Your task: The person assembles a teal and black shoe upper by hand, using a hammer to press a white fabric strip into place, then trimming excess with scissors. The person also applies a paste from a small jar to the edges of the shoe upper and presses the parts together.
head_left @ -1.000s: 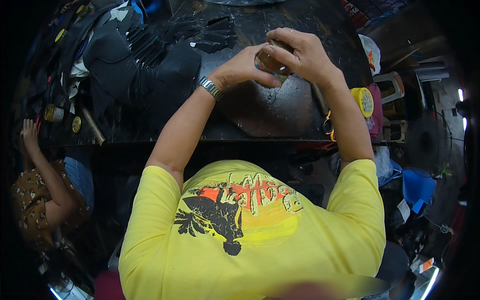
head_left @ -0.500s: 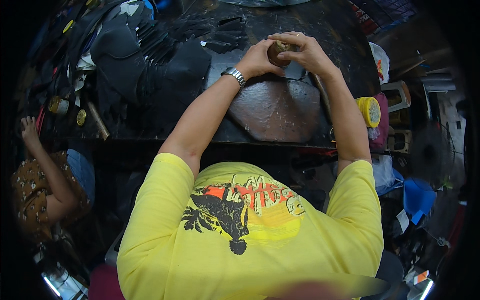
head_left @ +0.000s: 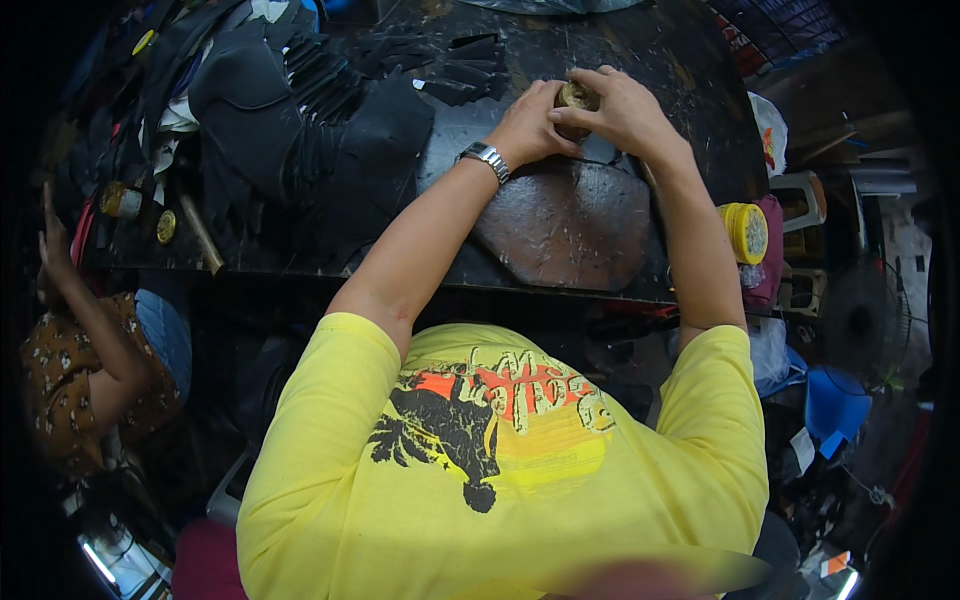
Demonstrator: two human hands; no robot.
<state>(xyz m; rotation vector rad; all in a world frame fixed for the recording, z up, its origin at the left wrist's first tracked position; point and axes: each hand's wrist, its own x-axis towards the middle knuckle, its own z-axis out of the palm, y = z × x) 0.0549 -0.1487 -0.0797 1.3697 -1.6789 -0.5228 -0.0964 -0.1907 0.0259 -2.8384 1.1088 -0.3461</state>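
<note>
Two bare hands share one small round jar (head_left: 577, 121) above the black worktable (head_left: 600, 35), in from its right edge and beyond the dark brown slab (head_left: 565, 230) that lies along its near edge. Whether the jar's base touches anything beneath cannot be told. Its side is a dull brown, and its upward-facing end is rounded and mottled yellow-brown, with a rough, crusty look; the fingers cover much of the rest. The left hand (head_left: 533, 125) curves around the jar's left side, half closed, thumb toward the near edge. The right hand (head_left: 622, 112) is half closed too, fingers arched at the far rim and thumb pressed across the near side. Black cut pieces (head_left: 375, 140) spread left of the hands. Toward the table's near left corner lie another jar (head_left: 121, 201), a round yellow lid (head_left: 166, 227) and a wooden stick (head_left: 201, 235).
</note>
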